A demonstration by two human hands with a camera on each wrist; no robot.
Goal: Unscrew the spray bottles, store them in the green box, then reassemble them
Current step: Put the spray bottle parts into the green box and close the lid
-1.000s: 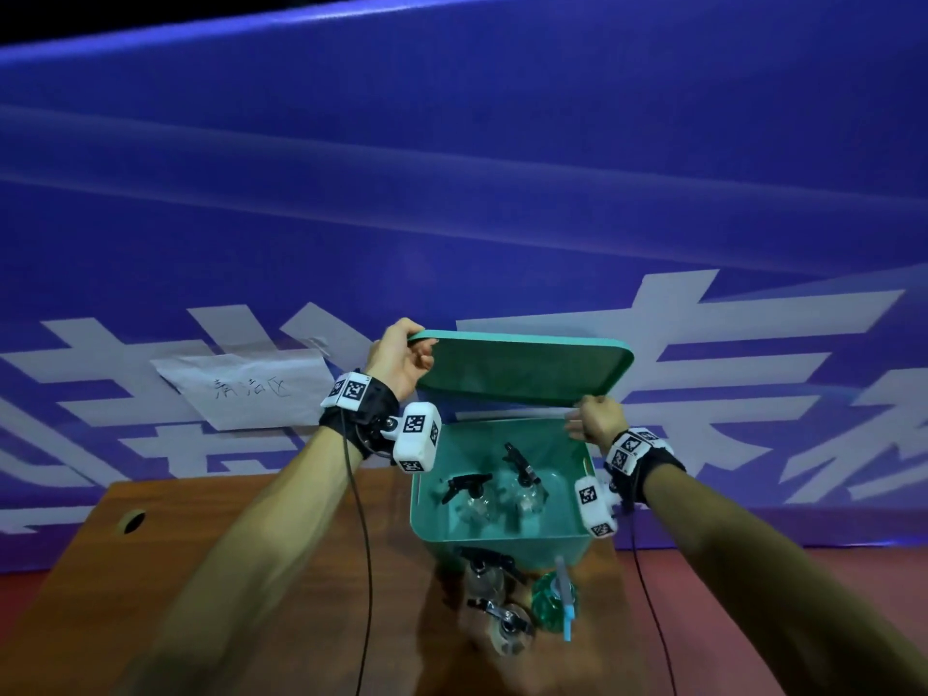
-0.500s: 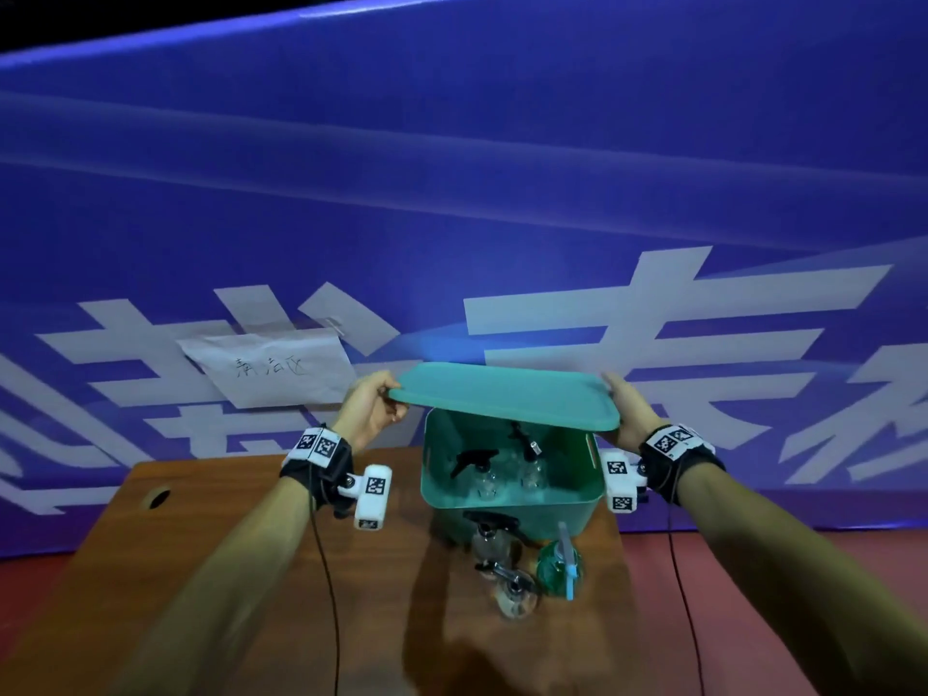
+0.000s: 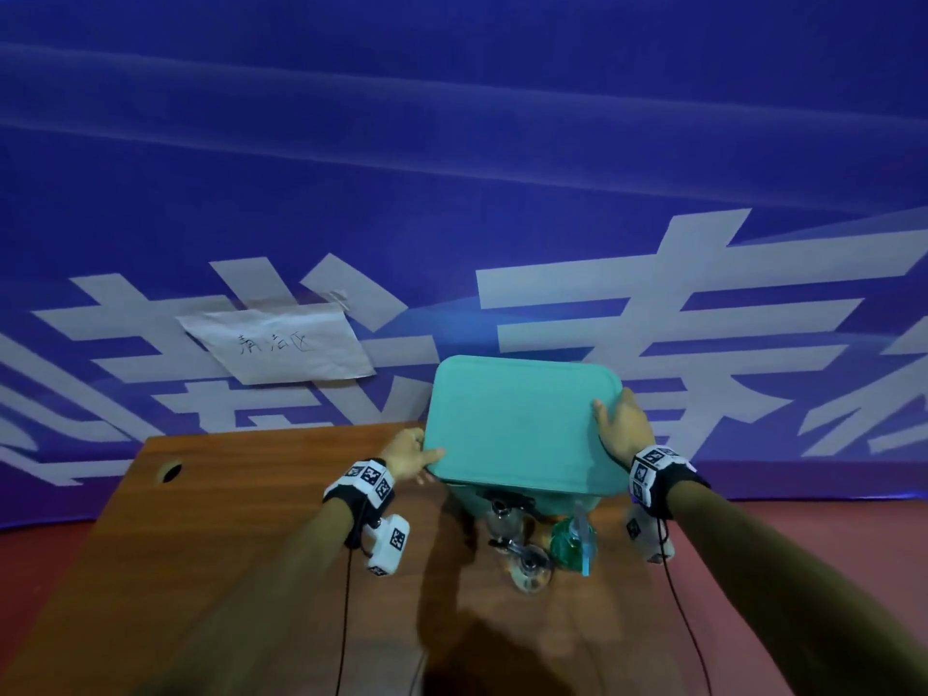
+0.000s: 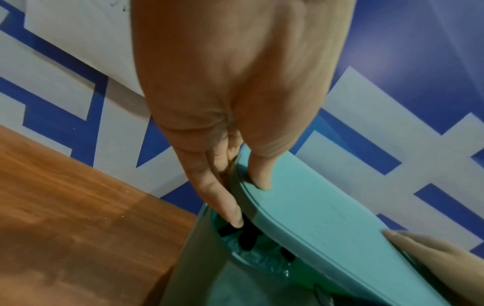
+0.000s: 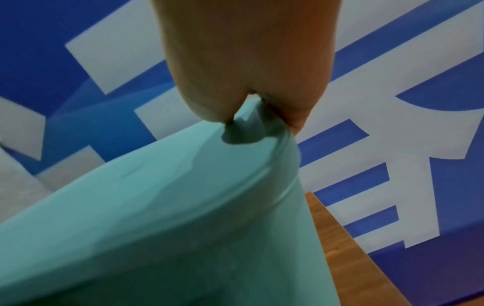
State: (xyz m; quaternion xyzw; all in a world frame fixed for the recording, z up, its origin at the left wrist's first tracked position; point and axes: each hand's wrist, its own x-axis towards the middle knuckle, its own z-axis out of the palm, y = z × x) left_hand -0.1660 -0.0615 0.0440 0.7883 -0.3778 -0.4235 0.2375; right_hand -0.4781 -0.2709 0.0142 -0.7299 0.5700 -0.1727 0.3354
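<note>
The green lid (image 3: 522,424) lies over the green box (image 3: 472,502), tilted toward me and hiding most of the inside. My left hand (image 3: 412,454) pinches the lid's left edge (image 4: 251,186), thumb on top, fingers under. My right hand (image 3: 622,424) pinches the right edge (image 5: 251,122). Through the gap under the lid, black spray heads (image 4: 246,238) show inside the box (image 4: 199,258). In front of the box a clear bottle with a black sprayer (image 3: 502,514) stands, another clear one (image 3: 527,565) lies down, and a green bottle (image 3: 572,542) stands beside them.
The box stands at the far right of a brown wooden table (image 3: 241,535) with a cable hole (image 3: 170,470) at its left rear. A blue banner with white characters and a taped paper note (image 3: 281,346) rises right behind. Red floor (image 3: 828,535) lies to the right.
Both hands have brought the lid down from a raised, tipped-back position onto the box, covering the opening. My head view has shifted down and closer.
</note>
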